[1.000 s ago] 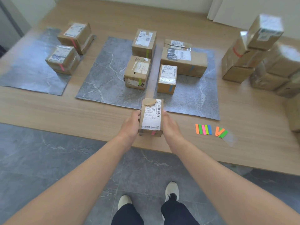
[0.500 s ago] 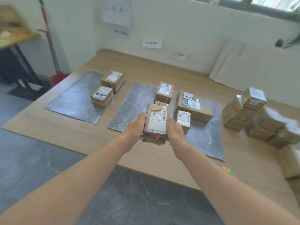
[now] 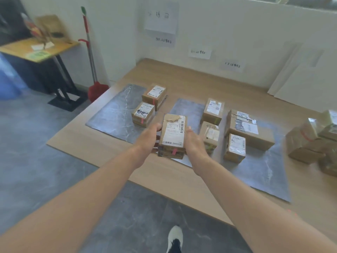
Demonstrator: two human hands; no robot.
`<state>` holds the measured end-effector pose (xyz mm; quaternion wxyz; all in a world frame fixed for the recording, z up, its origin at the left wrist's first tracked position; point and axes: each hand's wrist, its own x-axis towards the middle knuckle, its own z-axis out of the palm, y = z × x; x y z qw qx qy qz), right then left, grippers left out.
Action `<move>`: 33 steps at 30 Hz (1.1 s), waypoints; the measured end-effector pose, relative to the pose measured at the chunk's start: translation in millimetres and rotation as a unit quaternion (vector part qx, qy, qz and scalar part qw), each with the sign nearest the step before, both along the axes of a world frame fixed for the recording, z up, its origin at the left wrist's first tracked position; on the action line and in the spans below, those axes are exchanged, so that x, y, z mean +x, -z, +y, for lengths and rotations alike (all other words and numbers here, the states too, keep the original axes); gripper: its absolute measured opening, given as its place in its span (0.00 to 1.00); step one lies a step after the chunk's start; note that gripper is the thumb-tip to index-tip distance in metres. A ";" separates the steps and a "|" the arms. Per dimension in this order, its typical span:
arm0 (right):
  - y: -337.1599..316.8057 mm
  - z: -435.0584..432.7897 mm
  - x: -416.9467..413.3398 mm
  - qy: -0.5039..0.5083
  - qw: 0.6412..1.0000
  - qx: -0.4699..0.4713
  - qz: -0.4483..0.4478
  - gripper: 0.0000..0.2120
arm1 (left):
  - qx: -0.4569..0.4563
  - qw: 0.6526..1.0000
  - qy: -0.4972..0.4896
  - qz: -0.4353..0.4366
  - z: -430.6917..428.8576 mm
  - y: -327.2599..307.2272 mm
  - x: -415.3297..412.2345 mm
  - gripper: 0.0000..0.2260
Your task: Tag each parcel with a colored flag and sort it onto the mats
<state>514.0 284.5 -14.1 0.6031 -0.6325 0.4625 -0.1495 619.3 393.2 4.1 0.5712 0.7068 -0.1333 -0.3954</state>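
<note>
I hold a small cardboard parcel (image 3: 173, 136) with a white label on top and a pink flag (image 3: 174, 151) on its near side. My left hand (image 3: 148, 138) grips its left side and my right hand (image 3: 194, 143) its right side, lifted above the table's front edge. The left grey mat (image 3: 113, 114) carries two pink-flagged parcels (image 3: 144, 114). On the middle mat (image 3: 187, 108) stand two parcels (image 3: 212, 111). The right mat (image 3: 262, 168) bears a large box (image 3: 249, 130) and a small one (image 3: 235, 147).
A heap of untagged parcels (image 3: 310, 139) sits at the table's right side. Paper signs (image 3: 199, 52) hang on the wall behind the mats, and white boards (image 3: 300, 75) lean at the back right. A red broom (image 3: 91, 57) and a side desk (image 3: 36, 50) stand at the left.
I have raised the parcel off the table and carried it leftward. My view has swung up and left, so the loose flags on the table have left the frame.
</note>
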 end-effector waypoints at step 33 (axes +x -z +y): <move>86.5 -1.3 397.6 0.015 0.997 0.070 0.021 0.18 | 0.069 0.996 -0.031 0.042 -7.5 74.8 408.1 0.16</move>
